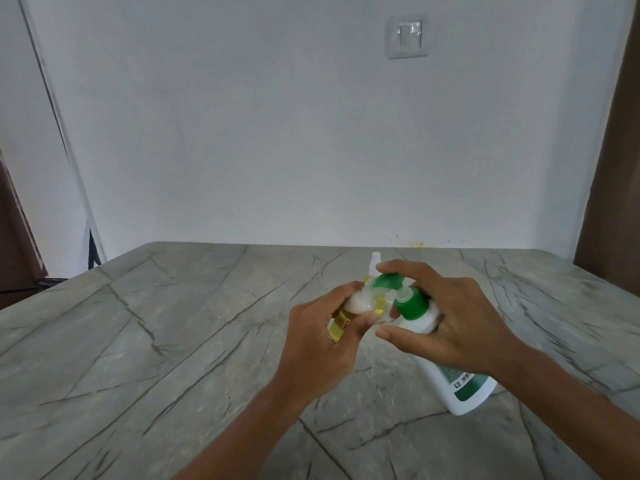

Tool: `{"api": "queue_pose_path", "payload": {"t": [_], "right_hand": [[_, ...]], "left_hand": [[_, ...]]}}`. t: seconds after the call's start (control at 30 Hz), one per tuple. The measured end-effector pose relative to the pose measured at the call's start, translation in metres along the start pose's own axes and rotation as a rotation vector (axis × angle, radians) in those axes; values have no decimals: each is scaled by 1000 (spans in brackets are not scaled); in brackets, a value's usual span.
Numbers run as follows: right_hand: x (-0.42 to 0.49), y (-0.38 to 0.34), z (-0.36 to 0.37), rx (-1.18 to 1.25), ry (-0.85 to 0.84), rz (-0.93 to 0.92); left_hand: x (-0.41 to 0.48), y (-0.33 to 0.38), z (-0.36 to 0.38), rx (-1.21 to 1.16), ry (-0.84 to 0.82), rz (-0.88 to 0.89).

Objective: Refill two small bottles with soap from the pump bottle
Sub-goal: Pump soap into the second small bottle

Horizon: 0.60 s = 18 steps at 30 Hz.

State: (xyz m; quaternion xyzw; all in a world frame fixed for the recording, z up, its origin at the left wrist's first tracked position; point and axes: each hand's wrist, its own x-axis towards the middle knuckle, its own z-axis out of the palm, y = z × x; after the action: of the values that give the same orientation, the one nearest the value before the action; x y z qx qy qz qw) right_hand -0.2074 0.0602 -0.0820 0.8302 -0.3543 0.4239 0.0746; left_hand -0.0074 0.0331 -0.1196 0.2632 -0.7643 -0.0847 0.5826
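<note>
A white pump bottle [460, 386] with a green pump head [391, 280] and green collar stands tilted on the grey stone table. My right hand [457, 323] wraps its neck, with a finger resting on top of the pump head. In my left hand [318, 344] is a small yellow bottle [341, 323] with a red label, tilted, its mouth right under the green spout. White soap shows at the mouth. Behind both hands a second small bottle with a white top [374, 263] stands mostly hidden.
The grey veined stone table [173, 341] reaches back to a white wall carrying a light switch [408, 38]. A brown door or curtain edge [613, 168] is at the far right. The table's left edge drops off near a dark corner [20, 237].
</note>
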Motion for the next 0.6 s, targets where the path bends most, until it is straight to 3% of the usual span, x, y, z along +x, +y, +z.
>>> {"api": "queue_pose_path", "payload": {"t": [0.43,0.6], "right_hand": [[2,-4,-1,114,95,1],[3,-4,-2,65,60,16]], "left_hand": [[-3,-2,6,-46,-12,9],[-3,-2,6,-55,-6,-30]]}}
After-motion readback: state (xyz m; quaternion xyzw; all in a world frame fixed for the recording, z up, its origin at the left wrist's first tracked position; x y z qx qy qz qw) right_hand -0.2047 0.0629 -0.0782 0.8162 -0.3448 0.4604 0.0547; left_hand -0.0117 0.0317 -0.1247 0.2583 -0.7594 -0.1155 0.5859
